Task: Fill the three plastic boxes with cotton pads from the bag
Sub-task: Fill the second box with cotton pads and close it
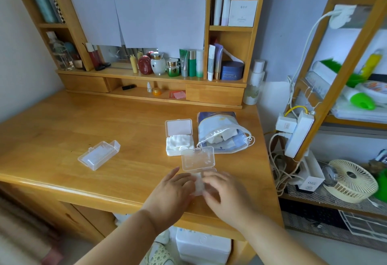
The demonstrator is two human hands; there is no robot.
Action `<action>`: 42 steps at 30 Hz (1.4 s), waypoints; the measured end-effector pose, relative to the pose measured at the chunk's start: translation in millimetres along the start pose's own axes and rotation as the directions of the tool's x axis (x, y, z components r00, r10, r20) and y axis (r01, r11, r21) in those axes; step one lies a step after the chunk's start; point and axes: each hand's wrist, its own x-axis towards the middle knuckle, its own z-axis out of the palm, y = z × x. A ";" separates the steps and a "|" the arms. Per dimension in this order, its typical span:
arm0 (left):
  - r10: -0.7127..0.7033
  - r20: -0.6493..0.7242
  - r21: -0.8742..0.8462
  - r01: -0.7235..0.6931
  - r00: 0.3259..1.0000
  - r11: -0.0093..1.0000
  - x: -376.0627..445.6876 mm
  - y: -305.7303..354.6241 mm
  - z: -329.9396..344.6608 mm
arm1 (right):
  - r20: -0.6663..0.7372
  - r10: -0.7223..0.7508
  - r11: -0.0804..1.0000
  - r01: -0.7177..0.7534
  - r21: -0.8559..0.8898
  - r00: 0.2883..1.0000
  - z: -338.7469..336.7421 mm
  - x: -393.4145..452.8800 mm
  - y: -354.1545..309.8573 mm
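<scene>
We work at the near edge of the desk, where the open box sits right in front of us, its lid tipped up and away so the tray underneath stays reachable. Both hands meet over that tray: the left hand seems to steady its side, fingers loosely curled, while the right hand presses in on a wad of pads between them. The right hand is blurred, so we cannot tell whether its fingers pinch the pads or merely push them down. The tray itself is mostly hidden under our hands. Just behind stands the filled box, lid up, pads heaped in it. Beside it to the right lies the bag, mouth open toward us for easy reach, more pads showing inside. The third box lies well apart to the left, closed; its contents are hard to make out.
</scene>
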 end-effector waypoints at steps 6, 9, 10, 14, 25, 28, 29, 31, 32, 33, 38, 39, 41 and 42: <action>-0.256 -0.130 -0.336 0.200 0.958 0.921 -11.4 1.0 11.0 | -0.260 0.358 0.930 -0.318 0.185 0.897 -35.3 33.0 37.7; -0.336 -0.175 -0.448 0.229 0.925 0.864 -7.3 2.4 14.1 | -0.201 0.397 0.918 -0.384 0.101 0.896 -34.4 63.3 54.8; -0.377 -0.183 -0.497 0.245 0.908 0.832 -6.2 2.7 15.3 | -0.193 0.385 0.923 -0.377 0.076 0.903 -31.2 72.8 57.8; -0.474 -0.165 -0.604 0.291 0.865 0.742 -7.1 3.4 17.7 | -0.227 0.363 0.921 -0.384 -0.056 0.904 -11.7 100.7 65.4; -0.452 -0.134 -0.607 0.288 0.882 0.741 -7.9 2.7 15.4 | -0.211 0.256 0.898 -0.313 -0.308 0.943 11.4 117.9 67.5; -0.454 -0.114 -0.599 0.303 0.883 0.741 -8.7 2.3 15.9 | -0.313 0.210 0.931 -0.287 -0.224 0.926 3.6 108.5 65.3; -0.456 -0.111 -0.598 0.307 0.883 0.740 -9.0 2.2 16.3 | -0.371 0.214 0.943 -0.290 -0.161 0.903 0.1 102.1 63.6; -0.455 -0.109 -0.597 0.308 0.884 0.740 -8.8 2.7 16.8 | -0.443 0.279 0.950 -0.311 0.000 0.852 -6.7 86.5 60.7; -0.454 -0.108 -0.599 0.306 0.884 0.740 -8.5 3.2 16.7 | -0.439 0.340 0.938 -0.335 0.091 0.832 -9.3 77.2 60.0; -0.453 -0.105 -0.603 0.306 0.885 0.737 -8.3 3.8 15.9 | -0.401 0.424 0.906 -0.371 0.206 0.812 -11.9 68.2 59.6; -0.487 -0.141 -0.623 0.305 0.862 0.720 -4.1 12.0 -1.0 | 0.059 0.618 0.243 -0.262 0.934 0.784 -35.4 34.0 47.0; -0.507 -0.173 -0.630 0.301 0.844 0.716 -0.2 17.9 -7.1 | 0.161 0.544 0.059 -0.230 0.971 0.823 -39.1 29.3 42.7; -0.575 -0.181 -0.697 0.308 0.798 0.647 12.5 35.3 -20.6 | 0.280 0.388 -0.140 -0.243 0.960 0.878 -43.6 20.6 31.1; -0.615 -0.128 -0.753 0.327 0.778 0.570 20.6 45.2 -28.0 | 0.302 0.331 -0.168 -0.260 0.951 0.894 -44.9 16.3 23.7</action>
